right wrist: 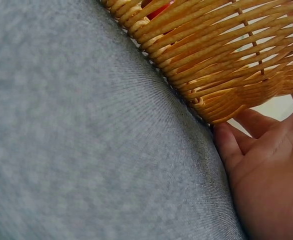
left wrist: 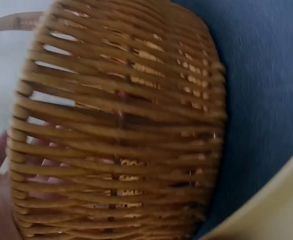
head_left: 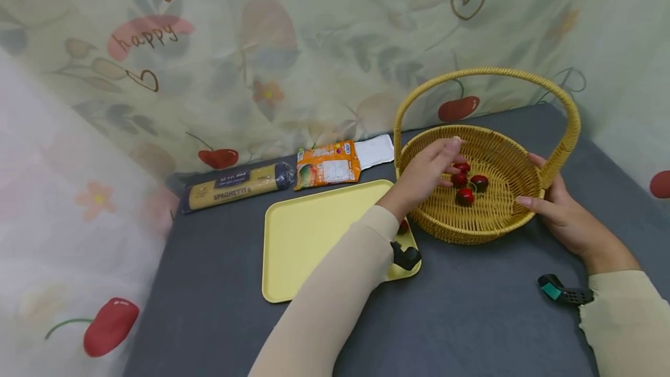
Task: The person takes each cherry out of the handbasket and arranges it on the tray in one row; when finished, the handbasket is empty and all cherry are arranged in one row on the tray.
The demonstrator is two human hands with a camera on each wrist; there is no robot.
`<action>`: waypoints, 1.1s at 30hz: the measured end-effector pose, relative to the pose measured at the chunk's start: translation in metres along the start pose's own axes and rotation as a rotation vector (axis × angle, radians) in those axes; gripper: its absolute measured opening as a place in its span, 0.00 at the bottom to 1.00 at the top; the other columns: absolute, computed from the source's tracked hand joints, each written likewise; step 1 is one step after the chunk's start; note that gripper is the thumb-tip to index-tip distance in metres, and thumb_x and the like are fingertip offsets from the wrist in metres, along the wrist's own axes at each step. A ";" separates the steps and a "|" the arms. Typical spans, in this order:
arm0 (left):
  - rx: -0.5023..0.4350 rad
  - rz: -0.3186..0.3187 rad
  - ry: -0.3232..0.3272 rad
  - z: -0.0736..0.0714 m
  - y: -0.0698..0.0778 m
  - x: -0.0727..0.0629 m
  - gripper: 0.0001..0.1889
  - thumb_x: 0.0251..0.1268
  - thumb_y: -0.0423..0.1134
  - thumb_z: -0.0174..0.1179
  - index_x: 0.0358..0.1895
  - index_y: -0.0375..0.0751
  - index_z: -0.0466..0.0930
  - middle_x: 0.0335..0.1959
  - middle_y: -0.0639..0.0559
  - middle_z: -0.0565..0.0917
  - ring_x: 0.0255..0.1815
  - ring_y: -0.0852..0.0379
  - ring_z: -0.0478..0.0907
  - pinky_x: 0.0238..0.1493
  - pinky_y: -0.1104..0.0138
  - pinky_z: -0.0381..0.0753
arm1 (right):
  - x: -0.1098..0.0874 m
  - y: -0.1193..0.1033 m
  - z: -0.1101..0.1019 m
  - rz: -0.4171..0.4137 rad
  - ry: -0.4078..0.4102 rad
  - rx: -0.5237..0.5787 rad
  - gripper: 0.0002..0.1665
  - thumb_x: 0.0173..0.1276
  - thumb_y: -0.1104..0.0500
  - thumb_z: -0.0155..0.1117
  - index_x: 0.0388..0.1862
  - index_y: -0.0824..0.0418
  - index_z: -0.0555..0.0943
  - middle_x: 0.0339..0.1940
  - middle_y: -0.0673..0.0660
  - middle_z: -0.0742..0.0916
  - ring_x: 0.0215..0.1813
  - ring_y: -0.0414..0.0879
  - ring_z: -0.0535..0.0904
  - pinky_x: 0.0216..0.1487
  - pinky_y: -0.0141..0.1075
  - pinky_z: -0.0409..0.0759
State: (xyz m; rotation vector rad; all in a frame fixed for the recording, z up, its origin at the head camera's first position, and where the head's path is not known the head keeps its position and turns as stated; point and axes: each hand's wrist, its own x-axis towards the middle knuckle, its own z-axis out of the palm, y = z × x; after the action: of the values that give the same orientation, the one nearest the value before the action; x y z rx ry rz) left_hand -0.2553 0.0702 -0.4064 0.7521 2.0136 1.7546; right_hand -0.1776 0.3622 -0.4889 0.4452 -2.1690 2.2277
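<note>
A yellow wicker basket (head_left: 455,231) with a tall arched handle stands at the right of the table. Several dark red cherries (head_left: 464,196) lie on its bottom. My left hand (head_left: 426,173) reaches over the basket's near-left rim, its fingers loosely spread just beside the cherries; I see nothing held in it. In the left wrist view the basket's woven wall (left wrist: 121,150) hides most of that hand. My right hand (head_left: 567,220) grips the basket's right side below the handle, thumb over the rim and fingers outside, low near the cloth in the right wrist view.
A pale yellow tray (head_left: 309,237) lies left of the basket, with a red cherry (head_left: 403,227) partly hidden by the left wrist. Along the back lie a spaghetti pack (head_left: 235,186), an orange snack bag (head_left: 328,164) and a white packet (head_left: 374,151). A patterned curtain hangs behind.
</note>
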 end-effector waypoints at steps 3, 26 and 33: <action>0.149 -0.024 -0.064 0.004 -0.001 0.004 0.26 0.84 0.52 0.62 0.78 0.51 0.75 0.60 0.54 0.84 0.58 0.59 0.82 0.55 0.66 0.82 | 0.000 -0.002 -0.001 0.014 0.002 -0.011 0.52 0.81 0.76 0.54 0.91 0.48 0.43 0.82 0.64 0.56 0.78 0.50 0.59 0.66 0.26 0.63; 0.866 -0.207 -0.303 0.034 -0.003 0.018 0.16 0.74 0.35 0.71 0.59 0.56 0.90 0.48 0.61 0.84 0.45 0.61 0.77 0.40 0.72 0.77 | 0.000 -0.004 0.000 0.024 0.006 0.000 0.52 0.82 0.75 0.54 0.91 0.47 0.42 0.83 0.66 0.53 0.80 0.52 0.56 0.67 0.26 0.63; 0.793 -0.172 -0.291 0.031 -0.003 0.015 0.09 0.73 0.37 0.75 0.51 0.53 0.89 0.41 0.59 0.84 0.42 0.61 0.78 0.41 0.73 0.77 | 0.000 -0.004 0.001 0.037 0.013 -0.040 0.52 0.82 0.74 0.55 0.91 0.46 0.42 0.82 0.67 0.54 0.79 0.51 0.58 0.65 0.25 0.65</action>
State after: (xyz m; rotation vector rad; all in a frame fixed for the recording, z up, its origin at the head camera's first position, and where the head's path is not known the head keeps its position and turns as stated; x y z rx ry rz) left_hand -0.2494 0.1034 -0.4137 0.9440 2.4493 0.6600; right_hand -0.1760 0.3613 -0.4848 0.3913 -2.2295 2.1943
